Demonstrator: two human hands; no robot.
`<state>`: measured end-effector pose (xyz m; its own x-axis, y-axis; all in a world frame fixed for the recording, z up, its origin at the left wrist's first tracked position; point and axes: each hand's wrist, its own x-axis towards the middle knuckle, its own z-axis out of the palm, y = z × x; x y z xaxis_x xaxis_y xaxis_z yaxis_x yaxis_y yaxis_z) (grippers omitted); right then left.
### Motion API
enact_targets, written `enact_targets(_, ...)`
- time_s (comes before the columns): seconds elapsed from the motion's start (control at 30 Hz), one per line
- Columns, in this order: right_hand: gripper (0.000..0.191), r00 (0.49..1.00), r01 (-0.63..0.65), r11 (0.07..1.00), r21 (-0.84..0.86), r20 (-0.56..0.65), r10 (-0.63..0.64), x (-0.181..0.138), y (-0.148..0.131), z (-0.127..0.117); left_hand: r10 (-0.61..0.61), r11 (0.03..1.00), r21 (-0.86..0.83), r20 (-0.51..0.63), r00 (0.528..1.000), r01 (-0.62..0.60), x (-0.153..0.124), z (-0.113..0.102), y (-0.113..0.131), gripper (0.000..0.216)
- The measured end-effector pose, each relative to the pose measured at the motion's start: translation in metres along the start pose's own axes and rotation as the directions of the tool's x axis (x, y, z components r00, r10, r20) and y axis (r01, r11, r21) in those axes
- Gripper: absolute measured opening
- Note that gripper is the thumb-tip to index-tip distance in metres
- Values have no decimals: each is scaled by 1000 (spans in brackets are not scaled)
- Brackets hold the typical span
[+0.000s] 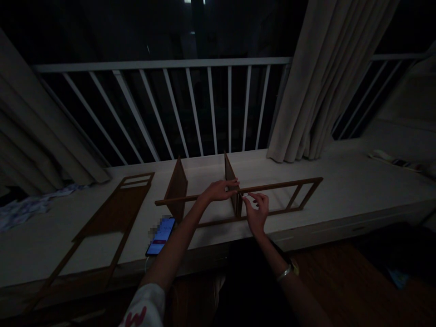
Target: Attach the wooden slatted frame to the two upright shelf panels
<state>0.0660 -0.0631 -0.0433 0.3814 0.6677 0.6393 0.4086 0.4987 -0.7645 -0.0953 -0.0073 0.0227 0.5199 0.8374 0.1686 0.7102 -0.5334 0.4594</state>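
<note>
A brown wooden shelf frame (282, 185) lies on its side on the pale ledge, with two upright boards set across it: a left board (177, 188) and a middle board (230, 171). My left hand (218, 190) rests over the upper rail, its thumb and fingers holding the frame where the middle board meets it. Just right of that joint, my right hand (258, 212) is closed in a pinch on a small, thin, light-coloured piece (245, 195). Its exact kind is too dim and small to make out.
Another brown wooden frame with a panel (114, 209) lies at the left, reaching past the ledge's front edge. A lit phone (161, 236) with a cable lies near my left forearm. White railings (211, 109) and curtains (306, 86) stand behind the ledge (340, 195).
</note>
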Motion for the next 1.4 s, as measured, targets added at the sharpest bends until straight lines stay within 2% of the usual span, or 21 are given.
enact_targets(0.23, 21, 1000, -6, 998, -57, -26, 5, -3, 6, 3, -22, 999, -32, 7, 1000, 22, 1, 0, 0, 47)
enact_targets(0.5, 19, 998, -33, 999, -12, 60, 34, -3, 9, 1, 0, 997, -81, 22, 1000, 2, 3, 1, -4, 47)
enact_targets(0.63, 22, 992, -94, 995, 33, 84, 91, -4, 7, 1, -29, 996, -85, 31, 999, 32, 4, 1, -3, 48)
enact_targets(0.77, 25, 979, -189, 979, 77, 97, 181, -6, 8, 3, 10, 994, -109, 31, 999, -7, 5, 1, -3, 46)
enact_targets(0.93, 31, 926, -364, 916, 168, 171, 336, -10, 14, 8, 42, 988, -149, 28, 999, -37, 6, 3, -5, 46)
enact_targets(1.07, 34, 884, -464, 835, 296, 221, 412, -11, 13, 12, 48, 987, -157, 32, 998, -43, 8, 4, -7, 48)
enact_targets(1.4, 32, 861, -509, 755, 414, 254, 441, -10, 6, 15, 81, 969, -240, 59, 995, -64, 9, 4, -9, 51)
